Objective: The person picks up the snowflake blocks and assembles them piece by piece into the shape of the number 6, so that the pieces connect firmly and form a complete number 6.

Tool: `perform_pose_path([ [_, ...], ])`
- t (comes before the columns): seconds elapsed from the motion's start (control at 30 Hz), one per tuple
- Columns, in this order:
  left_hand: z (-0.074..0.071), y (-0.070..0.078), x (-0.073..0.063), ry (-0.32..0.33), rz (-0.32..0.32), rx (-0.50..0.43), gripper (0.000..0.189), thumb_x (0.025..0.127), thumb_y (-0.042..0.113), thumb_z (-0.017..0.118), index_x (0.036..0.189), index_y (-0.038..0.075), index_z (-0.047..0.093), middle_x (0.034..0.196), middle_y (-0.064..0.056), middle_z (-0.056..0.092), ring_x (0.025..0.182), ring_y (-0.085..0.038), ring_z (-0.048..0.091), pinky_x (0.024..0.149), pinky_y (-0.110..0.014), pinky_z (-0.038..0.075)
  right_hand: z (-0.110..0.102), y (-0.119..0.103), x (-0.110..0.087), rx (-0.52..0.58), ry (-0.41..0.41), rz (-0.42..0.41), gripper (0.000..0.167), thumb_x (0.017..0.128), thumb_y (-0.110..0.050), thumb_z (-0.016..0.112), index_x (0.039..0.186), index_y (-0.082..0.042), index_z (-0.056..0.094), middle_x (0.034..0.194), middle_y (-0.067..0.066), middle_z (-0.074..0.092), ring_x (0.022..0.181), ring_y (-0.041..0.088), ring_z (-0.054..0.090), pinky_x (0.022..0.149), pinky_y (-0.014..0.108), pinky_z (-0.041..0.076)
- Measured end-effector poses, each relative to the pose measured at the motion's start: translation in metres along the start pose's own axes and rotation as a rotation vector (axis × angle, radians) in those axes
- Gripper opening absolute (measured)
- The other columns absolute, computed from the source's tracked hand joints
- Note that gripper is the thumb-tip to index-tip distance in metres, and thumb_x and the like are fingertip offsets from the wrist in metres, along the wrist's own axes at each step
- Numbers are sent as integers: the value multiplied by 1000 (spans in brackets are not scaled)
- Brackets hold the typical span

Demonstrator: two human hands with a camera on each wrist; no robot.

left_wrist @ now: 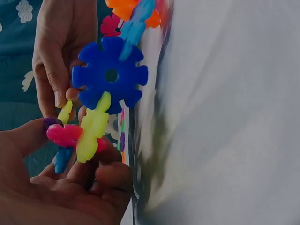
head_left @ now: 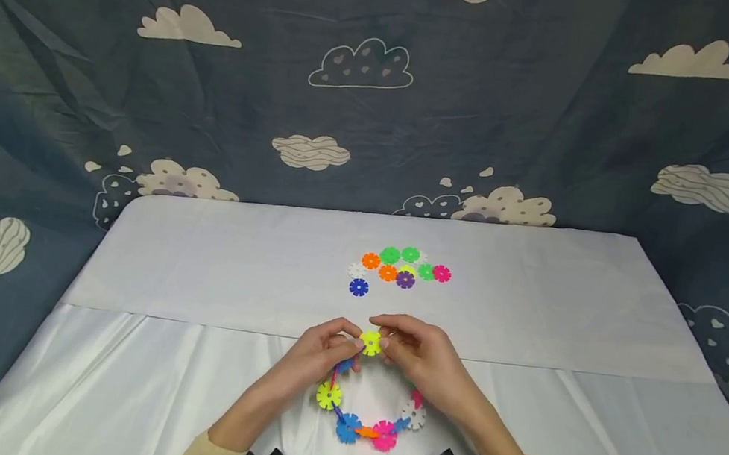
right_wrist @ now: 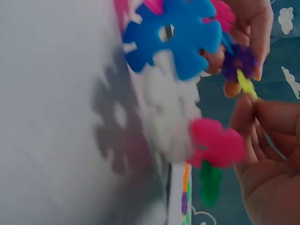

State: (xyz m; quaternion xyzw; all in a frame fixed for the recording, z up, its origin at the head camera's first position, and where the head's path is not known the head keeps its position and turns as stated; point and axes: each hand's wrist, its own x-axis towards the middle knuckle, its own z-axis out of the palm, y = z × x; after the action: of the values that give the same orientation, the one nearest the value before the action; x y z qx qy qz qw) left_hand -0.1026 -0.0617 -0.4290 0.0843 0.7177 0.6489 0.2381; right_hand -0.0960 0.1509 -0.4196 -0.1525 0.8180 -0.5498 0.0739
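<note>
A chain of notched, flower-shaped plastic discs hangs in a loop below both hands, with a pink disc (head_left: 384,435) and a light-blue disc (head_left: 348,428) at its bottom. At one end, my left hand (head_left: 324,347) holds a purple disc (right_wrist: 239,63) between thumb and fingers. Thumb and index finger of my right hand (head_left: 420,358) pinch a yellow disc (head_left: 370,343), its edge at the purple disc's slot. Beneath the right hand, a green disc (right_wrist: 211,183) hangs from a pink one (right_wrist: 218,143) at the chain's other end, partly hidden in the head view.
Several loose discs lie on the white-covered table (head_left: 198,261) beyond the hands, among them a blue disc (head_left: 358,287) and a purple one (head_left: 405,280). Behind the table hangs a dark cloud-print curtain (head_left: 484,121).
</note>
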Motion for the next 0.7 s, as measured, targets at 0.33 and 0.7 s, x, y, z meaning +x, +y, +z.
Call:
perform_pose_path([
  [0.33, -8, -4, 1, 6, -15, 19, 20, 99, 25, 61, 101, 6, 67, 81, -12, 64, 52, -14, 37, 45, -24, 32, -41, 14, 49, -367, 58, -25, 30, 92, 0, 65, 122, -6, 66, 115, 6, 67, 95, 20, 63, 83, 37, 54],
  [0.7, -7, -5, 1, -3, -8, 5, 20, 99, 24, 60, 104, 6, 67, 84, -13, 65, 54, -15, 40, 46, -23, 35, -55, 42, 85, -654, -75, 2, 36, 92, -9, 68, 128, -9, 65, 121, 11, 56, 102, 25, 55, 95, 43, 48],
])
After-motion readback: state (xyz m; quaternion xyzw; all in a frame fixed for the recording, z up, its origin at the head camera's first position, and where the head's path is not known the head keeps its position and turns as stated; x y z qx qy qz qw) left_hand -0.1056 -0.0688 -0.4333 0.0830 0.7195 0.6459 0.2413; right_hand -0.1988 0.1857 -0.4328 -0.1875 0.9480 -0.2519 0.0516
